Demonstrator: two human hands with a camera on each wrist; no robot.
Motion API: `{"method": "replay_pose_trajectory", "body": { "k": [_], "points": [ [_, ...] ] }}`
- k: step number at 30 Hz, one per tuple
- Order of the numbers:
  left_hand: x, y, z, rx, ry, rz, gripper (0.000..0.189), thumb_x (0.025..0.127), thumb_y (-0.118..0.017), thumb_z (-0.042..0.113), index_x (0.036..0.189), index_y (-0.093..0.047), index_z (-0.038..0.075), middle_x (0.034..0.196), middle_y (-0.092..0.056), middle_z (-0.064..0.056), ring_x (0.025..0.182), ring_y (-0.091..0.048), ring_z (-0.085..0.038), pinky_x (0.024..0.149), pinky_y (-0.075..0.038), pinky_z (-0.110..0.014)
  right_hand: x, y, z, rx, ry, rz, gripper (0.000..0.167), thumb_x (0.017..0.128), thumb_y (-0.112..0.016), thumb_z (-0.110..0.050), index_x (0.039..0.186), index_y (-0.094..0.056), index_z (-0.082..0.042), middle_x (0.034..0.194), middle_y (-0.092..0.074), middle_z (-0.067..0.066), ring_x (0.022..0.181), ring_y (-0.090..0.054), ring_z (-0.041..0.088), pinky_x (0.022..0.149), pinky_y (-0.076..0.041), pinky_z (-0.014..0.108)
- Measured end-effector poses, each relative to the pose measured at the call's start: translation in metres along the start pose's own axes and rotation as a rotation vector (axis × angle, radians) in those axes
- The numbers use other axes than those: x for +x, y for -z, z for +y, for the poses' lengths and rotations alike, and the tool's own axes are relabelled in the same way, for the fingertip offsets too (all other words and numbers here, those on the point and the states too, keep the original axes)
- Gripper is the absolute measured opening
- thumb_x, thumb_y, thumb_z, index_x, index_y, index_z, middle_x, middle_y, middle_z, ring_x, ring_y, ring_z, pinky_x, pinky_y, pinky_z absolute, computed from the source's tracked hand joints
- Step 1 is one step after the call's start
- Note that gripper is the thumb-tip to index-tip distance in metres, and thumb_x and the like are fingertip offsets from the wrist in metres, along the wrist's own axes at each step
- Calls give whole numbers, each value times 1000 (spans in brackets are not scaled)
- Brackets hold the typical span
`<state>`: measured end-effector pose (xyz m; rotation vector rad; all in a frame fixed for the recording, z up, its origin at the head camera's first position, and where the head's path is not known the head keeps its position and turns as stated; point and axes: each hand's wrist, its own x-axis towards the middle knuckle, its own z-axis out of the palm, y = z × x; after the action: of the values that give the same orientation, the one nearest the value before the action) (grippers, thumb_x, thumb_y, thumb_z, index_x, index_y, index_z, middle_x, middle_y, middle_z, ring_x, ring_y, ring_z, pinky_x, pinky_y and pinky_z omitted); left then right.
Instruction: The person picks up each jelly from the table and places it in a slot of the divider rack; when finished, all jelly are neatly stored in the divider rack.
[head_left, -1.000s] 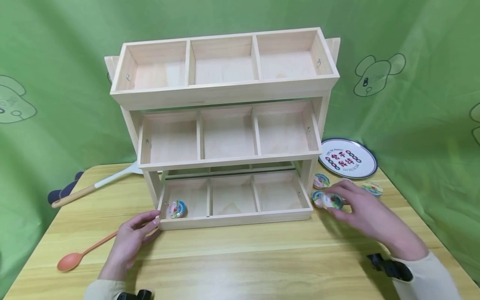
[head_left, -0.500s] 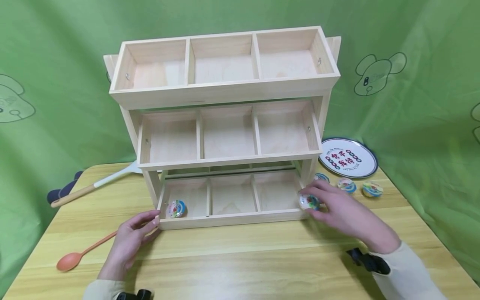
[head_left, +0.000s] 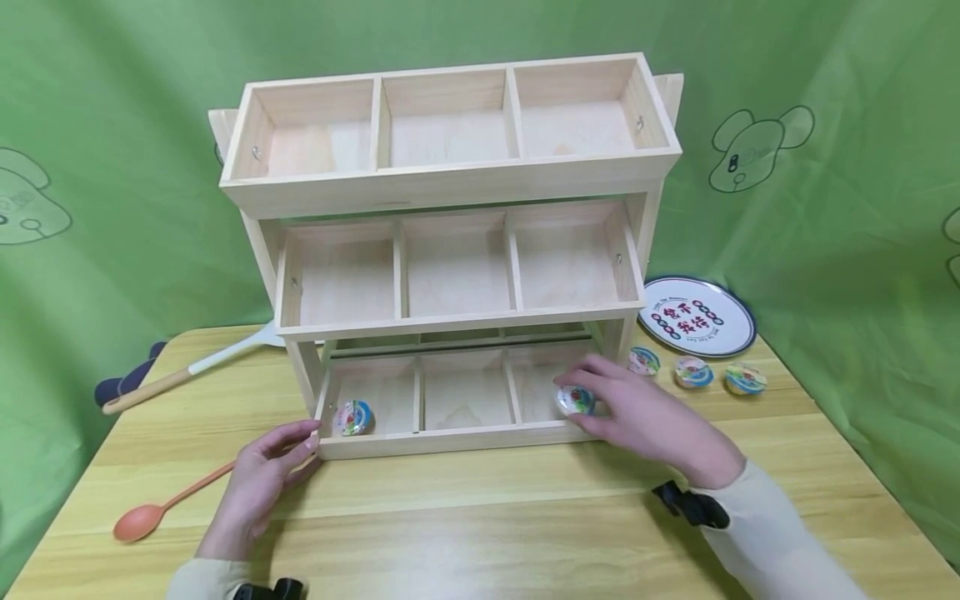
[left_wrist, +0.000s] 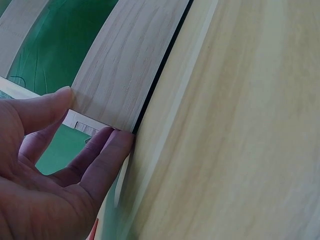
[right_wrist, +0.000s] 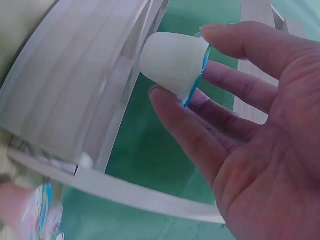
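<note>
My right hand (head_left: 641, 412) pinches a small jelly cup (head_left: 574, 400) over the right compartment of the rack's bottom tray (head_left: 465, 442). In the right wrist view this cup (right_wrist: 172, 60) shows a whitish body and a blue-edged lid, between thumb and fingertips. My left hand (head_left: 262, 475) holds the tray's front left corner. The left wrist view has the thumb at the panel's top edge and the fingertips at its lower corner. Another jelly cup (head_left: 353, 417) lies in the left compartment of that tray.
Two higher trays of the wooden rack (head_left: 450, 190) overhang the bottom one. Right of it are several jelly cups (head_left: 693, 372) and a white plate (head_left: 697, 317) with a dark rim. An orange spoon (head_left: 140, 523) and a spatula (head_left: 187, 376) lie on the left.
My right hand has carried the jelly cup leftward from the group beside the rack, past the tray's right end, to over the right compartment. The left hand has stayed in place.
</note>
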<state>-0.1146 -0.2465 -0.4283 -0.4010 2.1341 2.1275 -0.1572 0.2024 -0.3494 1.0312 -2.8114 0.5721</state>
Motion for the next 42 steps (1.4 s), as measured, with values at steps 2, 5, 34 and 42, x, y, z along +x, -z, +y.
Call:
{"method": "replay_pose_trajectory", "body": {
  "k": [2, 5, 34, 42],
  "points": [
    [0, 0, 0, 4, -5, -3, 39, 94, -65, 4, 131, -56, -7, 133, -46, -20, 106, -59, -15, 97, -53, -33, 3, -1, -2, 18, 5, -10, 43, 83, -79, -12, 123, -65, -6, 114, -58, 2, 84, -58, 10, 73, -57, 29],
    [0, 0, 1, 9, -11, -5, 40, 94, -65, 5, 131, -56, -7, 132, -47, -20, 106, -59, -14, 97, -53, -33, 9, -3, -4, 37, 3, -32, 42, 83, -78, -12, 123, -65, -7, 113, -57, 1, 82, -57, 10, 68, -57, 24],
    [4, 1, 2, -27, -4, -19, 40, 93, -66, 4, 129, -56, -8, 130, -47, -19, 105, -61, -15, 97, -53, -33, 55, -29, -41, 108, 60, -83, 40, 87, -75, -17, 125, -64, -8, 113, -56, 1, 87, -58, 13, 69, -55, 18],
    [2, 2, 0, -16, 2, -20, 41, 93, -66, 5, 131, -55, -8, 132, -47, -20, 106, -60, -15, 97, -53, -33, 68, -39, -51, 120, 78, -112, 38, 89, -74, -19, 125, -64, -8, 113, -55, -1, 86, -58, 12, 70, -55, 19]
  ]
}}
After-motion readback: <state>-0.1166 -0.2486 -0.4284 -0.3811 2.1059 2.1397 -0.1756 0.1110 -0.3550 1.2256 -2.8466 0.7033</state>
